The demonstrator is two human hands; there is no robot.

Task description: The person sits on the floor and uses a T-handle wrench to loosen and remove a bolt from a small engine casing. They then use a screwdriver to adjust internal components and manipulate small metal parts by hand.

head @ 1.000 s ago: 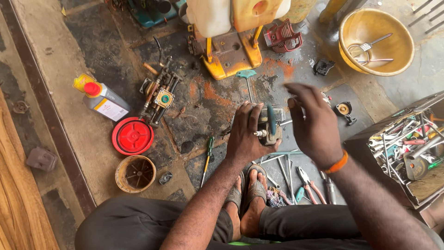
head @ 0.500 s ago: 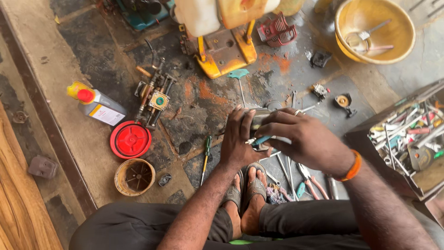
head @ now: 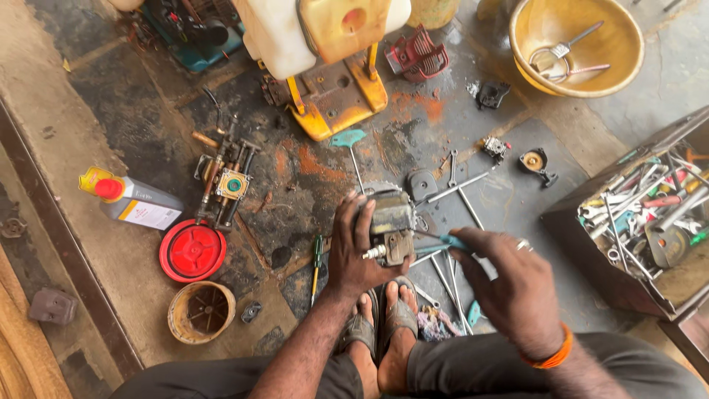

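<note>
The right hand is now gripping a teal-handled screwdriver, having drawn back toward the body, and is pressing its tip into the small engine part. The left hand is still clasping that part just above the sandalled feet, so fastener work appears to be proceeding. Beyond, the yellow base frame and yellow bowl are lying untouched.

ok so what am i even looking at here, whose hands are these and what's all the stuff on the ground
The picture comes from a camera on a person's head, looking down at their own hands, knees and sandalled feet. They sit on a stained concrete floor. The left hand grips a small engine part. The right hand holds a blue-handled screwdriver against it. Around them lie a red round cover, a grey oil bottle, a yellow machine base, a yellow bowl and an open toolbox full of wrenches.
</note>
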